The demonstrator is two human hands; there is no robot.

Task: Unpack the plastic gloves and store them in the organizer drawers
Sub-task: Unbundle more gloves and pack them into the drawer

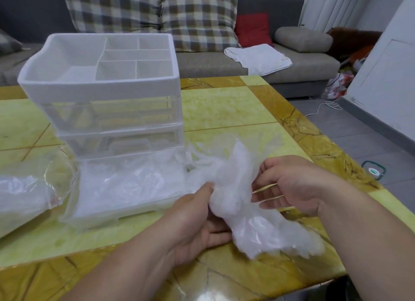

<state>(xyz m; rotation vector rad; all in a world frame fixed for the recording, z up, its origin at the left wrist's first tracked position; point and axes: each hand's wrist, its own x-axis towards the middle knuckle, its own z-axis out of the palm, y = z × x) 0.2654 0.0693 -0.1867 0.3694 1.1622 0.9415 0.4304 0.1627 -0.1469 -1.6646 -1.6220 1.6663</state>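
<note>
A bundle of thin clear plastic gloves (238, 188) hangs between my hands above the table. My left hand (197, 219) grips the bundle from below and the left, thumb on top. My right hand (289, 183) holds it from the right with curled fingers. The white organizer (98, 84) stands at the left with its divided top tray. Its bottom drawer (94, 217) is pulled out toward me and holds loose clear gloves (128, 181). The two upper clear drawers are pushed in.
A clear plastic package (24, 192) lies at the table's left edge beside the open drawer. The yellow-green marble table (224, 107) ends at the right near my right forearm. Behind it stands a grey sofa (213, 62) with checked cushions and a white cloth (258, 58).
</note>
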